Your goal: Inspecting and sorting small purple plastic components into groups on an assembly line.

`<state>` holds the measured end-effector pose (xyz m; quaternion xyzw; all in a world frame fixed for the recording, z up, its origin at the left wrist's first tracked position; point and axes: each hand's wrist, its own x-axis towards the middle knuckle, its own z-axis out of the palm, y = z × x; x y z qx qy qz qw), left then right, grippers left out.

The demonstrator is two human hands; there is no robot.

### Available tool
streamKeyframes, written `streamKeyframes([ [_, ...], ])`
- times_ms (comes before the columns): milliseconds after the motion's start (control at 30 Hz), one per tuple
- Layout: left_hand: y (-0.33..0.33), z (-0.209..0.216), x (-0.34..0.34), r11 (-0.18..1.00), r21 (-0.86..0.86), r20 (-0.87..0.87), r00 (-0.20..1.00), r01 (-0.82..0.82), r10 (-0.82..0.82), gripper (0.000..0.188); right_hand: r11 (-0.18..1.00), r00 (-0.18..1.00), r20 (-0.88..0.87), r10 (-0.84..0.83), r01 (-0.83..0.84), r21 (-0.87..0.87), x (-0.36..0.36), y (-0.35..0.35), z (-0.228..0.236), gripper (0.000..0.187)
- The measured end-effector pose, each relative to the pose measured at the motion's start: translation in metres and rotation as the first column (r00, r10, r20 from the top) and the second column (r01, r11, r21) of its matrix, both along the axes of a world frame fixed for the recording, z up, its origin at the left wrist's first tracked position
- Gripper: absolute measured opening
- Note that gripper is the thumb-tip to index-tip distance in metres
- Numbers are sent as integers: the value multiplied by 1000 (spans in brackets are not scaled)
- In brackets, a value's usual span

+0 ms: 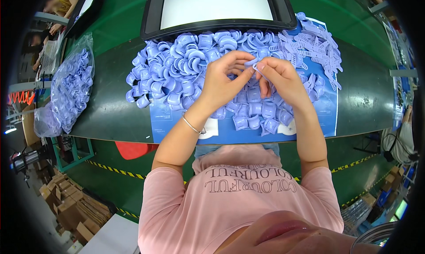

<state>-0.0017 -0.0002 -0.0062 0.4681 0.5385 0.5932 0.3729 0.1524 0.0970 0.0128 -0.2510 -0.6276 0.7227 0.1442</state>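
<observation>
My left hand [225,80] and my right hand [283,80] meet over a heap of curved lavender plastic pieces [190,63]. Between the fingertips of both is a small lavender plastic piece [251,62], pinched from either side. Fingers cover much of it, so its full shape is hidden. Right of the heap lies a pile of flat lavender plastic straps with slots [316,46]. Several finished-looking curved pieces with a cupped shape [254,108] lie just below my hands, on a blue printed sheet [325,110].
Behind the heap stands a black-rimmed tray [217,24] with a white bottom. A clear bag of lavender pieces [73,85] rests at the left end of the dark green table [110,108]. A red stool [133,150] is under the front edge. Other people sit at far left.
</observation>
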Motion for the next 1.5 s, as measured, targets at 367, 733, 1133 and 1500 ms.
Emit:
streamKeyframes([
  [367,-1,-3,-1,999,8,-72,997,-35,36,22,997,999,-6,39,-39,69,0,0,0,28],
  [733,0,-1,1,996,53,-159,984,-74,81,21,999,999,-53,4,-2,35,0,4,-5,28],
  [1133,-1,-4,0,996,88,-19,999,-29,31,16,988,1000,-19,-13,15,154,-2,-1,-2,28],
  [1500,2,-5,-5,999,-1,60,997,53,-53,8,760,992,95,-84,2,649,-5,-7,-2,16],
])
